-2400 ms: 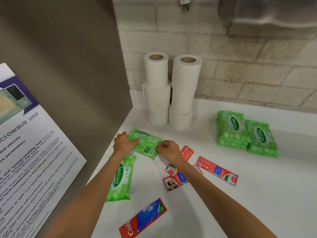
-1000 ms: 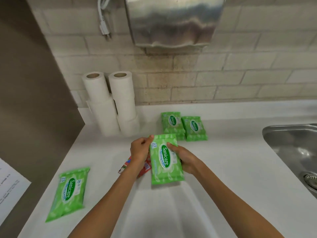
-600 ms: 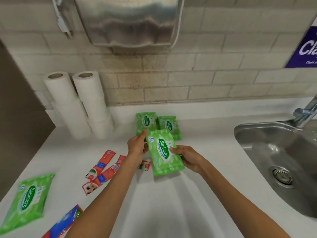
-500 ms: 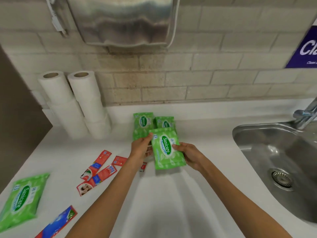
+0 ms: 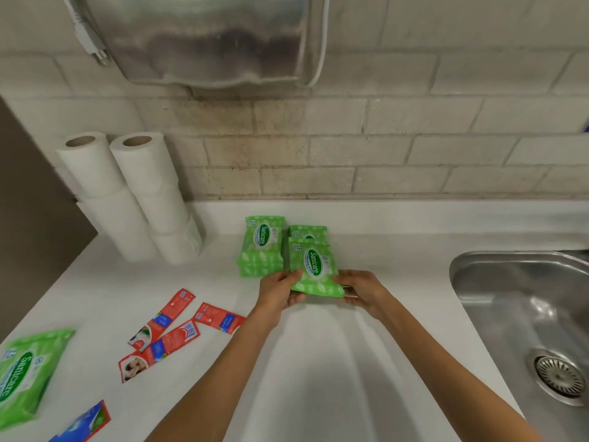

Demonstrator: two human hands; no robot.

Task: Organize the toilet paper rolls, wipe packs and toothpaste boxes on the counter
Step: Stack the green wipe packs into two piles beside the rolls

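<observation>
Both hands hold one green wipe pack (image 5: 314, 269) by its near corners, my left hand (image 5: 280, 290) on its left side and my right hand (image 5: 360, 290) on its right. The pack hovers over a second wipe pack (image 5: 307, 231) lying by the wall, mostly hidden beneath it. A small stack of wipe packs (image 5: 262, 245) lies just left of those. Two stacks of toilet paper rolls (image 5: 127, 199) stand in the back left corner. Several red toothpaste boxes (image 5: 172, 327) lie scattered on the white counter (image 5: 318, 362). Another wipe pack (image 5: 22, 374) lies at the far left.
A steel sink (image 5: 526, 314) with a drain is set into the counter on the right. A metal dispenser (image 5: 207, 36) hangs on the brick wall above. A red and blue toothpaste box (image 5: 86, 424) lies at the near left edge. A brown panel (image 5: 28, 202) bounds the left.
I lifted the wipe pack from the left part of the counter and carried it right and toward the wall, until it sits over the packs lying there. My view turned right, showing the sink.
</observation>
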